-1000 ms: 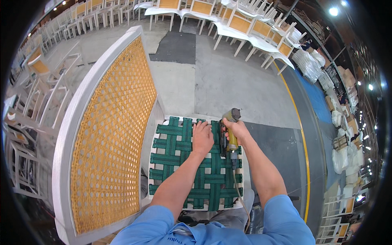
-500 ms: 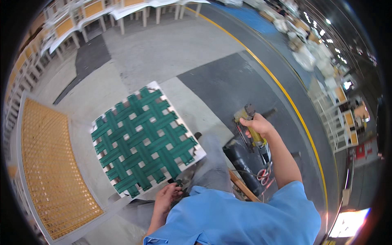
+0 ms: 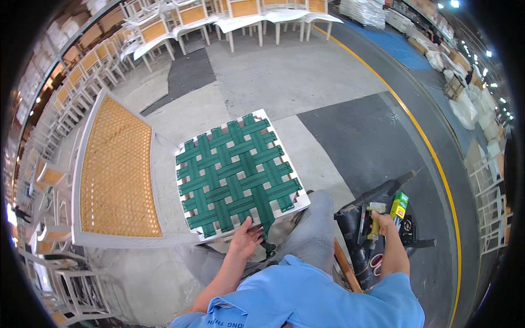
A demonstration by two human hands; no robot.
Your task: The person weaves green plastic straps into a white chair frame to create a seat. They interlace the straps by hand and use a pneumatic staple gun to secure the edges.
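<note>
A chair seat frame in white carries a weave of green webbing straps. My left hand is at its near edge, palm turned in and fingers loosely spread, with the fingertips by the edge. Just right of those fingers, one loose strap hangs over the edge and down between my knees. Low on my right side, my right hand is wrapped round a yellow staple gun, above a dark padded surface with tools. The gun's nose is partly hard to make out.
The chair's cane backrest rises at the left. Beside my right hand lie a green box, red-handled scissors and a wooden bar. Rows of white chairs stand behind; a yellow floor line curves along the right.
My right hand has lowered the staple gun toward the tools at my side. My left hand's fingers have loosened and moved up to the seat edge. The view has turned, showing more chairs at left.
</note>
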